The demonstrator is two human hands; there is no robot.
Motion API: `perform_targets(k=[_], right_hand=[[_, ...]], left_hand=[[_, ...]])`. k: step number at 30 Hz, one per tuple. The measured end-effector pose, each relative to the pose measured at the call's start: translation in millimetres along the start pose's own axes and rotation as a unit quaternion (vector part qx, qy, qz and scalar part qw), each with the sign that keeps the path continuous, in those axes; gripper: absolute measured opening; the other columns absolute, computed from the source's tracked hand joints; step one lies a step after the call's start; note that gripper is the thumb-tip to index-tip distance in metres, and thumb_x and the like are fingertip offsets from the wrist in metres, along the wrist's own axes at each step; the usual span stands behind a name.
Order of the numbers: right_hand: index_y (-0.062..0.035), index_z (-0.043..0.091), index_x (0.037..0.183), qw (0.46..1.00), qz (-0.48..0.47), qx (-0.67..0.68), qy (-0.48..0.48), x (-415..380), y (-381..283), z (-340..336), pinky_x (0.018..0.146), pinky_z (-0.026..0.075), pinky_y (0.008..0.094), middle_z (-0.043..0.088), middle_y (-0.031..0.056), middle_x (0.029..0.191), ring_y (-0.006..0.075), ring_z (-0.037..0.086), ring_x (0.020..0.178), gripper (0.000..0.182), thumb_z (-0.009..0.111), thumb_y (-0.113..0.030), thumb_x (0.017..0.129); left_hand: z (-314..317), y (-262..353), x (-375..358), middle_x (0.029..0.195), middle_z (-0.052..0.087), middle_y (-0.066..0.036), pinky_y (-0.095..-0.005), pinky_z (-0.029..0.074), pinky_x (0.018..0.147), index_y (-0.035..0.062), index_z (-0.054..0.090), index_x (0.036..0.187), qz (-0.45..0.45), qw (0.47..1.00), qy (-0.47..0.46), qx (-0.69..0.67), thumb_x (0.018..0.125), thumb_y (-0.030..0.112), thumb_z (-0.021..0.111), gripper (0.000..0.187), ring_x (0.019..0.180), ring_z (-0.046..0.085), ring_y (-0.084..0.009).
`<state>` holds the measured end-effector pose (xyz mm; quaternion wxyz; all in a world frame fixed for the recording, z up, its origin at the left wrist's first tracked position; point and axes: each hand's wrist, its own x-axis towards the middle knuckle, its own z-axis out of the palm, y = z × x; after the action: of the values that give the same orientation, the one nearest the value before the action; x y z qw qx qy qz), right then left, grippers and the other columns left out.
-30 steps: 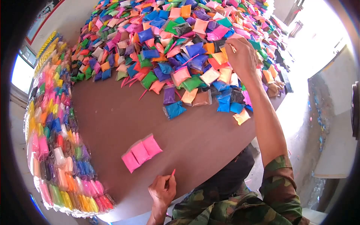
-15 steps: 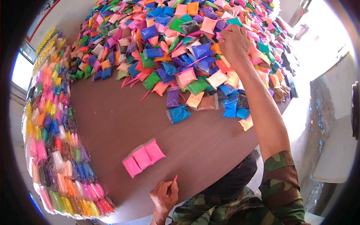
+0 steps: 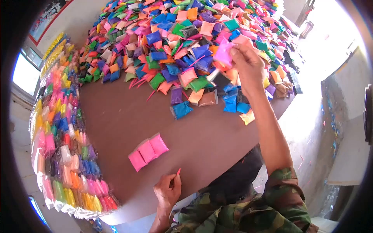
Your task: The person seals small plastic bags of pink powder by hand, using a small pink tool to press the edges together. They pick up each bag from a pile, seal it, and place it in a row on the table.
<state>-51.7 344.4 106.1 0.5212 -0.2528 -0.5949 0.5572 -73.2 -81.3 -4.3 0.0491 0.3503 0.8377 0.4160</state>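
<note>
My right hand (image 3: 248, 64) is closed on a bright pink packet (image 3: 224, 53), pinched between thumb and fingers above the front of a large heap of coloured packets (image 3: 178, 29). My left hand (image 3: 168, 191) rests near the table's front edge, its fingers curled round a small pink stick (image 3: 178, 172) whose pointed tip sticks up; the rest of it is hidden. Just beyond that hand, three pink packets (image 3: 147, 151) lie side by side on the brown table (image 3: 116, 116), in clear plastic.
Along the table's left side stands a long stack of clear bags of coloured packets (image 3: 64, 151). Several thin pink sticks (image 3: 151, 95) poke out of the heap's front edge. Blue packets (image 3: 182, 110) lie at that edge. Bits of litter (image 3: 331, 116) are on the floor at right.
My right hand has come back from the heap towards me, lifting a pink packet. My left hand keeps the pink stick. The whole view has shifted slightly.
</note>
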Motion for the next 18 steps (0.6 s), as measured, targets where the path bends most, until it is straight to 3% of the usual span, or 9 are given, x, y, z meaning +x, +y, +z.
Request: perform_targets(k=[1, 4, 12, 15, 18], right_hand=[[-0.0005, 0.074, 0.119, 0.997, 0.058, 0.055, 0.016, -16, -13, 4, 0.069, 0.049, 0.0219, 0.07, -0.0021, 0.091, 0.0037, 0.06, 0.079, 0.023, 0.074, -0.017, 0.103], [0.0, 0.073, 0.119, 0.977, 0.141, 0.157, -0.02, -52, -16, -7, 0.067, 0.047, 0.0218, 0.069, -0.0024, 0.092, 0.0037, 0.057, 0.077, 0.02, 0.072, -0.014, 0.104], [0.0, 0.073, 0.12, 0.962, 0.218, 0.166, -0.019, -154, -23, -23, 0.066, 0.046, 0.0215, 0.07, -0.0027, 0.096, 0.0037, 0.059, 0.078, 0.018, 0.069, -0.008, 0.105], [-0.0001, 0.073, 0.12, 0.973, 0.17, 0.149, -0.051, -182, -8, -33, 0.066, 0.047, 0.0212, 0.072, -0.0018, 0.099, 0.0039, 0.061, 0.081, 0.018, 0.069, -0.007, 0.105], [-0.0002, 0.073, 0.12, 0.965, 0.183, 0.175, -0.061, -206, -2, -38, 0.067, 0.046, 0.0206, 0.072, -0.0013, 0.1, 0.0035, 0.062, 0.082, 0.017, 0.069, -0.006, 0.105]], left_hand=[[2, -3, -1, 0.074, 0.067, -0.013, -0.0341, 0.05, 0.056, 0.0016, 0.072, 0.088, 0.008, 1.0, 0.003, 0.002, 0.092, 0.007, 0.08, 0.011, 0.059, 0.064, -0.0207], [0, 2, -1, 0.074, 0.067, -0.013, -0.0356, 0.051, 0.057, 0.0032, 0.073, 0.088, 0.019, 1.0, 0.012, 0.007, 0.091, 0.008, 0.081, 0.01, 0.06, 0.066, -0.0233], [6, -1, -4, 0.075, 0.068, -0.012, -0.0396, 0.053, 0.056, 0.0075, 0.074, 0.09, 0.08, 0.995, 0.048, 0.038, 0.091, 0.011, 0.081, 0.008, 0.061, 0.069, -0.0293], [8, 0, -7, 0.076, 0.068, -0.011, -0.0404, 0.053, 0.054, 0.0086, 0.074, 0.089, 0.107, 0.99, 0.066, 0.061, 0.09, 0.011, 0.082, 0.008, 0.059, 0.068, -0.0296], [8, 3, -10, 0.079, 0.068, -0.009, -0.0406, 0.053, 0.053, 0.0095, 0.074, 0.09, 0.124, 0.984, 0.071, 0.102, 0.09, 0.012, 0.082, 0.008, 0.058, 0.067, -0.0298]])
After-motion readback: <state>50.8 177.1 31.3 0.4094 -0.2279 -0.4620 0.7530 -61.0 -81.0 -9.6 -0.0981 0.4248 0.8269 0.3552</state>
